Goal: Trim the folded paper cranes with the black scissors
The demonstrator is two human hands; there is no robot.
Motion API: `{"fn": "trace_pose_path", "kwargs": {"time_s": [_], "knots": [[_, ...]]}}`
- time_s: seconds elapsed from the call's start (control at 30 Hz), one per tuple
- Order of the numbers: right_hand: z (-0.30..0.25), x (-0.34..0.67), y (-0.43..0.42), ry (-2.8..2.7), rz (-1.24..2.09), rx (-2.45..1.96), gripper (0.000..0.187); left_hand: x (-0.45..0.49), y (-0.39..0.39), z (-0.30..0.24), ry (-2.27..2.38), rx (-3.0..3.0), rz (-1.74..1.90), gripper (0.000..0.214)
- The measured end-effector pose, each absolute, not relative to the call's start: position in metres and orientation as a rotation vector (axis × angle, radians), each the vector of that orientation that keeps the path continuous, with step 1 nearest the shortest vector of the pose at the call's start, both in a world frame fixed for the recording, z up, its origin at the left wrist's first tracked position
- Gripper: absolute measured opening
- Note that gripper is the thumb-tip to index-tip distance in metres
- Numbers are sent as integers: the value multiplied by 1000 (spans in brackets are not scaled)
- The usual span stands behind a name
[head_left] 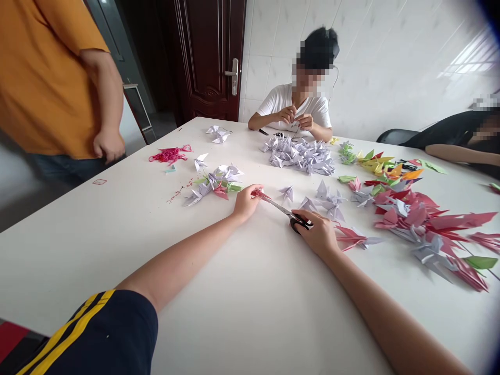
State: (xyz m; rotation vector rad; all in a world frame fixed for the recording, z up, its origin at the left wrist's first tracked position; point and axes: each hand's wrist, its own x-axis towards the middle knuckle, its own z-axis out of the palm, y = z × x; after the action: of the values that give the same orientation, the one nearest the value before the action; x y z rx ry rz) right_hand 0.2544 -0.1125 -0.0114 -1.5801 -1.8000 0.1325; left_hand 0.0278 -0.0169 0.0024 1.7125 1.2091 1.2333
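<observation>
My left hand (246, 200) pinches a small pink folded paper piece (261, 195) just above the white table (117, 245). The blades of black-handled scissors (291, 214) reach up to that piece. My right hand (316, 232) grips the scissors' handles, fingers closed round them. A cluster of lilac, pink and green folded papers (216, 182) lies just left of my left hand. Small lilac folded pieces (328, 200) lie beyond the scissors.
A big lilac origami heap (300, 155) sits in front of a seated person in white (292, 109) who folds paper. Pink, grey and coloured folded pieces (422, 219) spread at right. A person in orange (50, 78) stands at left. Pink thread (170, 154) lies far left.
</observation>
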Motion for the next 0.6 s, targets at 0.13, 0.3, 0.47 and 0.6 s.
{"fn": "trace_pose_path", "kwargs": {"time_s": [0.13, 0.3, 0.47, 0.6], "knots": [[-11, 254, -112, -1773, 125, -1576, 35, 27, -17, 3, 1219, 1709, 1237, 32], [-7, 251, -114, -1776, 109, -1555, 35, 27, -17, 1, 1224, 1722, 1242, 34], [-4, 249, -115, -1776, 117, -1537, 34, 27, -16, 0, 1227, 1699, 1261, 35], [-5, 250, -115, -1769, 129, -1528, 34, 26, -16, 1, 1246, 1665, 1275, 33]]}}
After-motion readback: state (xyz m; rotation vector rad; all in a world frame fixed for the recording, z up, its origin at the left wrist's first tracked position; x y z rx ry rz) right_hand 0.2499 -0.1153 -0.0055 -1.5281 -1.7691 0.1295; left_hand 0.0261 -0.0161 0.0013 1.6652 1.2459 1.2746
